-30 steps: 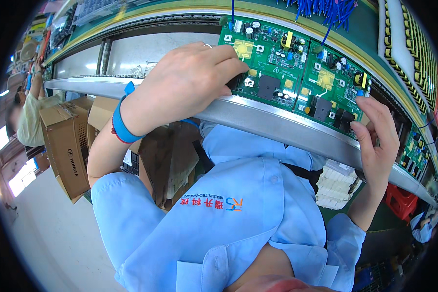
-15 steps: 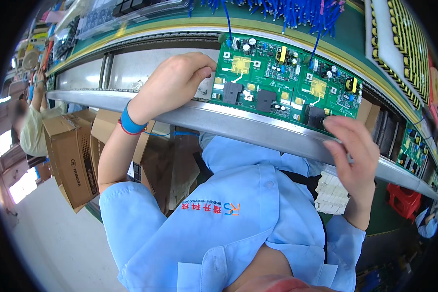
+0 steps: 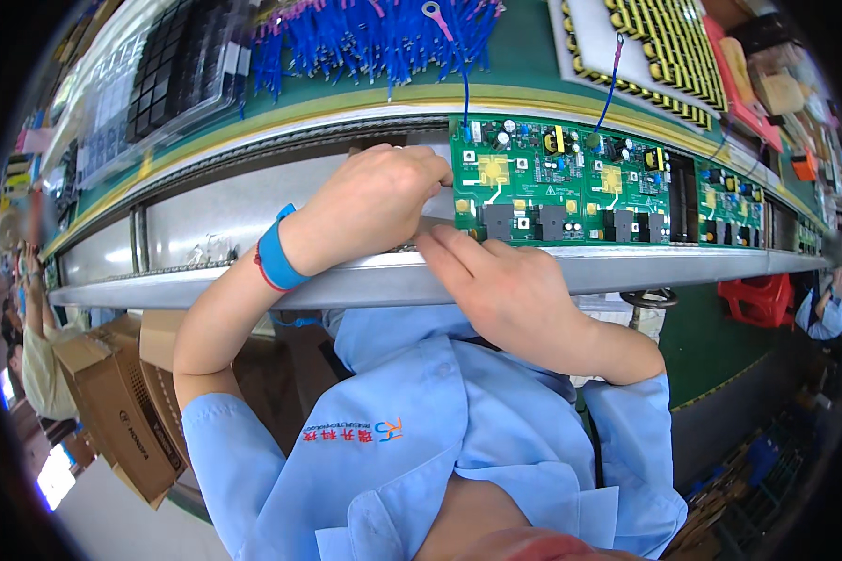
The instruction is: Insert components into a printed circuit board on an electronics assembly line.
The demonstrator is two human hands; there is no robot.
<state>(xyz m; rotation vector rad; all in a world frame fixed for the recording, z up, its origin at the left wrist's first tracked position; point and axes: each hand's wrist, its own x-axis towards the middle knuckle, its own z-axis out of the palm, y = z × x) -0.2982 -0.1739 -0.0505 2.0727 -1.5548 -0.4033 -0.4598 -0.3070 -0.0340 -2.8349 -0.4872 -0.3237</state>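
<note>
At the far left edge another person (image 3: 42, 360) in a pale top stands beside open cardboard boxes (image 3: 112, 411) on the floor. Above them a tray of black parts (image 3: 173, 70) sits on the green bench top, and a bundle of blue wires (image 3: 374, 37) lies farther along it. The metal conveyor rail (image 3: 253, 285) curves across the view. The left hand (image 3: 374, 210), with a blue wrist strap (image 3: 279, 254) on its forearm, reaches over the rail and lies curled, knuckles up, its fingers bent against the left edge of the green circuit board (image 3: 571, 182); whether it pinches the board edge cannot be told. Just below and right of it, the right hand (image 3: 510, 290) rests on the rail with fingers stretched fairly flat, the tips pointing left to touch the board's lower left corner and meet the left hand. The board lies in the conveyor track, carrying yellow and black parts, with a blue wire rising from its top edge. More green boards (image 3: 730, 206) follow it to the right, and a tray of yellow-and-black components (image 3: 655, 42) sits above.
</note>
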